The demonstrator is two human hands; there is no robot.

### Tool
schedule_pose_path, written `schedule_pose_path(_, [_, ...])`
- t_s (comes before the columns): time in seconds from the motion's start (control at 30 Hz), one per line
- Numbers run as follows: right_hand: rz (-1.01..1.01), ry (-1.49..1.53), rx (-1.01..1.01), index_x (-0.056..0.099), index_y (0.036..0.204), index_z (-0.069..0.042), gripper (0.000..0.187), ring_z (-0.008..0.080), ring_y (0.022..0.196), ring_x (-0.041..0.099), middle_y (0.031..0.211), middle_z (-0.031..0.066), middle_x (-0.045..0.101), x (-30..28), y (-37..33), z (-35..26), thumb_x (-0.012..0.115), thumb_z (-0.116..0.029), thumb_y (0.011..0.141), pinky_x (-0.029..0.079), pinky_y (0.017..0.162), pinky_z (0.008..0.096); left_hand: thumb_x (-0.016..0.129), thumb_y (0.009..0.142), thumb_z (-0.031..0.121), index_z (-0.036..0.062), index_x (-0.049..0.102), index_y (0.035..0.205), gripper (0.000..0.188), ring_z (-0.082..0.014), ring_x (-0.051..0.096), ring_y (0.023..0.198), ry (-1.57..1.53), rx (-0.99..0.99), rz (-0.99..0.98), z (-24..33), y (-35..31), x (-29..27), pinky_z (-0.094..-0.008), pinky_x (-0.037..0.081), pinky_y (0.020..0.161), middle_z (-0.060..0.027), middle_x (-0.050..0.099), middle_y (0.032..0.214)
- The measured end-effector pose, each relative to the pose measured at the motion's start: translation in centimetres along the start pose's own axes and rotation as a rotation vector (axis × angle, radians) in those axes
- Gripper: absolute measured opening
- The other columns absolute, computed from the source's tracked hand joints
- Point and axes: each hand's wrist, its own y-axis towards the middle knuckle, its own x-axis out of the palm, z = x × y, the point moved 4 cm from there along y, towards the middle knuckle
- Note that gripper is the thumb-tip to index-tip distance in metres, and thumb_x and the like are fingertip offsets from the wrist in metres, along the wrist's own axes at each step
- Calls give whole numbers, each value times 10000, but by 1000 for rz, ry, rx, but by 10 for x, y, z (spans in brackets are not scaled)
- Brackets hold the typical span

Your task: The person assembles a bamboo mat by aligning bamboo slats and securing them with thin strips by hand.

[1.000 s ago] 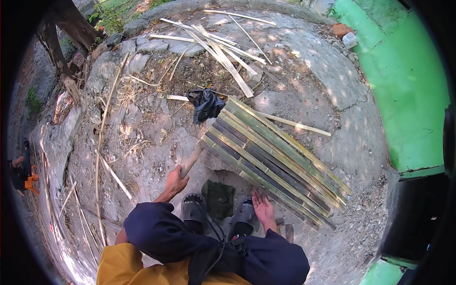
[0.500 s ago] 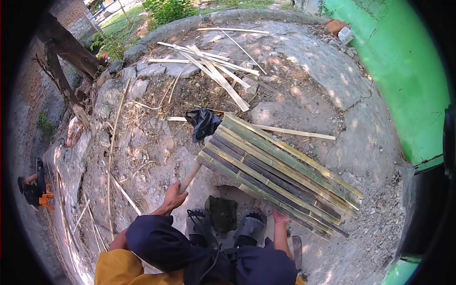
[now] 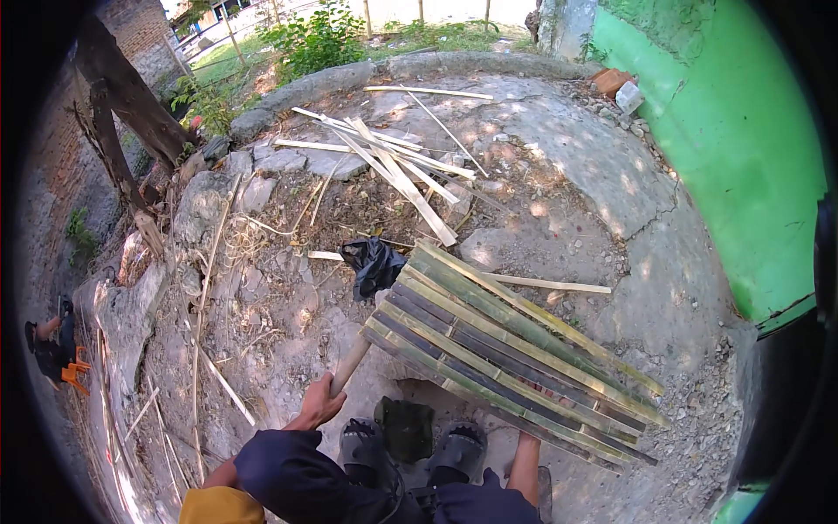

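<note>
A row of split bamboo slats (image 3: 515, 349), green, yellow and dark, lies side by side in front of me, slanting from upper left to lower right. My left hand (image 3: 323, 402) is closed around a pale round wooden stick (image 3: 351, 362), whose far end reaches the slats' left ends. My right forearm (image 3: 525, 463) goes in under the slats' near edge. Reddish patches show through the gaps above it, but the slats hide my right fingers, so their grip is not visible. Between my sandalled feet lies a dark green cloth-like piece (image 3: 407, 430).
Several pale bamboo strips (image 3: 397, 166) lie in a loose pile beyond a crumpled black plastic bag (image 3: 374, 266). Long thin strips (image 3: 205, 306) lie at left. A green wall (image 3: 724, 148) bounds the right side, and a tree trunk (image 3: 131, 87) stands far left.
My right hand has slid from the slats' near edge to underneath them. The slats' right ends have shifted and spread somewhat. My left hand keeps its hold on the stick.
</note>
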Motion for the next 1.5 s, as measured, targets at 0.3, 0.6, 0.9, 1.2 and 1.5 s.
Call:
schedule_pose_path(0.3, [-61,-138,-112,605,1258,-99,502,258,1156,602,1204,107,646,61,-7,-60,545,-515,984,481,1010,436,682,842,279,-5,498,1031,387,-513,638,824,-2,127,-101,10,1,8,-568,498,742,-322,636,828])
schedule_pose_path(0.6, [-140,-282,-211,608,1237,-106,481,247,1126,608,1174,95,646,124,-33,-116,551,-513,986,493,983,425,664,883,328,-42,493,1024,432,-526,641,833,-123,179,-289,30,1,29,-578,493,734,-334,644,833])
schedule_pose_path(0.9, [-273,-402,-261,612,1215,-112,461,236,1096,615,1143,83,647,216,-35,-145,557,-511,989,504,956,413,607,901,310,-52,534,1032,392,-415,660,741,-280,301,-439,23,8,74,-500,500,697,-272,642,802])
schedule_pose_path(1.2, [-399,-479,-252,615,1193,-119,442,225,1065,622,1112,70,648,306,-24,-135,563,-509,991,516,930,402,582,951,300,18,551,980,286,-123,497,586,-570,316,-564,5,14,106,-331,418,516,-9,515,693])
schedule_pose_path(1.5, [-503,-590,-200,619,1171,-125,423,213,1035,629,1081,58,648,410,7,-85,569,-506,993,528,903,391,557,963,313,73,528,902,250,-105,469,570,-784,154,-706,16,15,118,-300,390,497,20,488,694])
